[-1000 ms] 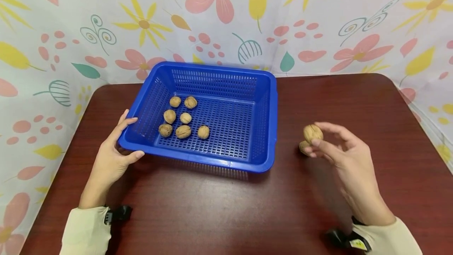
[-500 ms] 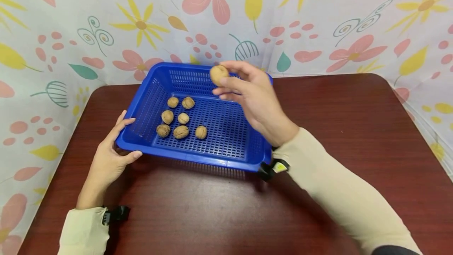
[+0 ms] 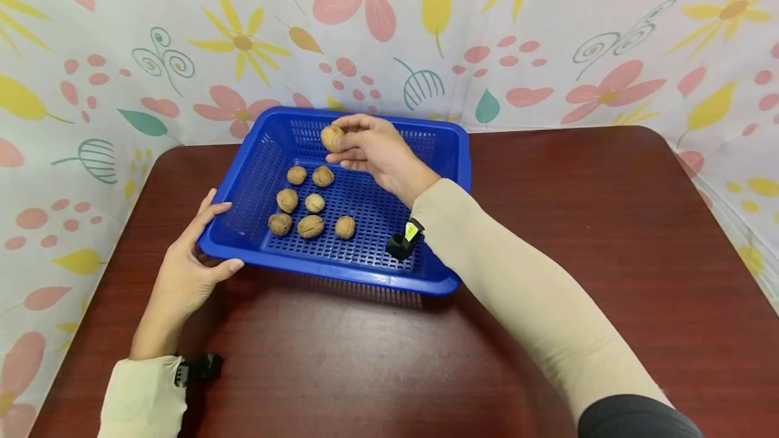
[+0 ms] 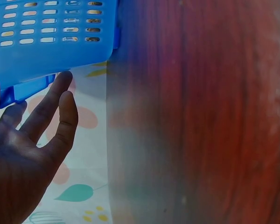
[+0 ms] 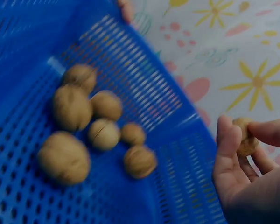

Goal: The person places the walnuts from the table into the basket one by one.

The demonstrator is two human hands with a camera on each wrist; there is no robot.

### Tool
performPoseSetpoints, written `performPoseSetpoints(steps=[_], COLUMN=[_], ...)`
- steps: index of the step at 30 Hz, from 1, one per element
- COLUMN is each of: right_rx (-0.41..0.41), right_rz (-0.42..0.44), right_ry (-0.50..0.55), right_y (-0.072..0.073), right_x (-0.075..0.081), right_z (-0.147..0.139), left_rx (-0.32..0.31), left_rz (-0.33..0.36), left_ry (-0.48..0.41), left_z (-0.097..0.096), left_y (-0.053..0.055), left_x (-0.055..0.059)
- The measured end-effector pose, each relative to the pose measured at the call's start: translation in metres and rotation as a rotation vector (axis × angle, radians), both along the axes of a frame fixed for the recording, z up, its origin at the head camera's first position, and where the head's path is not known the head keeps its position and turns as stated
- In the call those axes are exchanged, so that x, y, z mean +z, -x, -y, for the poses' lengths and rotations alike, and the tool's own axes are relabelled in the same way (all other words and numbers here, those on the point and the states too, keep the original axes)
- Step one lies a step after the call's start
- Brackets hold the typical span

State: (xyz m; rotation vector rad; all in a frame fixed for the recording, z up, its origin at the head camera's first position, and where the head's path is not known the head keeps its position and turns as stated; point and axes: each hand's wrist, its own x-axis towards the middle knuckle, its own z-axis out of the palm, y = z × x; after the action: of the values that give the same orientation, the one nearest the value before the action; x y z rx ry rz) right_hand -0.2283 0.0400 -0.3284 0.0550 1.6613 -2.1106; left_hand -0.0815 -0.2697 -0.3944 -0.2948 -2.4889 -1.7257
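Note:
A blue plastic basket (image 3: 341,276) with slotted walls stands on the table, several walnuts (image 3: 310,226) lying in its left half. At its near left corner my left hand (image 3: 185,276) holds the rim, thumb on the front side and fingers on the left side. In the left wrist view the fingers (image 4: 60,121) reach up to the basket's underside. Above the back of the basket my right hand (image 3: 380,154) pinches a walnut (image 3: 331,138) between thumb and fingers. The right wrist view also shows this walnut (image 5: 246,137). Whether the palm hides another walnut, I cannot tell.
The dark red-brown table (image 3: 578,222) extends in front and to the right of the basket. A white cloth (image 3: 535,39) with printed flowers and leaves hangs right behind it. Black straps with small devices are worn on both wrists.
My right hand has carried a walnut from the table's right side leftward over the basket. A second walnut seen by that hand is no longer visible there. My left hand stays at the rim.

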Motion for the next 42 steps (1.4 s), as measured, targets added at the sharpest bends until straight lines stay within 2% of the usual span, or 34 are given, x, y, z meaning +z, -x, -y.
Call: performPoseSetpoints(steps=[7,11,21,27,32,42], right_rx=[0.065,0.099,0.199,0.204,0.216,0.227], right_rz=[0.13,0.156,0.205,0.214,0.226,0.216], right_ry=[-0.174,-0.27,-0.452,-0.498,-0.506,-0.512], right_y=[-0.003,-0.006,-0.005,-0.005,-0.005,-0.006], right_x=[-0.012,-0.014,-0.02,-0.025,-0.026,-0.024], right_z=[0.007,0.007,0.009,0.009,0.009,0.008], left_rx=[-0.007,-0.001,0.005,0.01,0.012,0.012], left_rz=[0.013,0.008,-0.007,0.002,0.005,0.003], left_ry=[0.007,0.043,0.044,0.066,0.097,0.101], left_z=[0.001,0.001,0.001,0.0,0.0,0.0], left_y=[0.0,-0.001,0.0,0.0,-0.001,-0.001], left_x=[0.001,0.002,0.003,0.002,0.002,0.002])
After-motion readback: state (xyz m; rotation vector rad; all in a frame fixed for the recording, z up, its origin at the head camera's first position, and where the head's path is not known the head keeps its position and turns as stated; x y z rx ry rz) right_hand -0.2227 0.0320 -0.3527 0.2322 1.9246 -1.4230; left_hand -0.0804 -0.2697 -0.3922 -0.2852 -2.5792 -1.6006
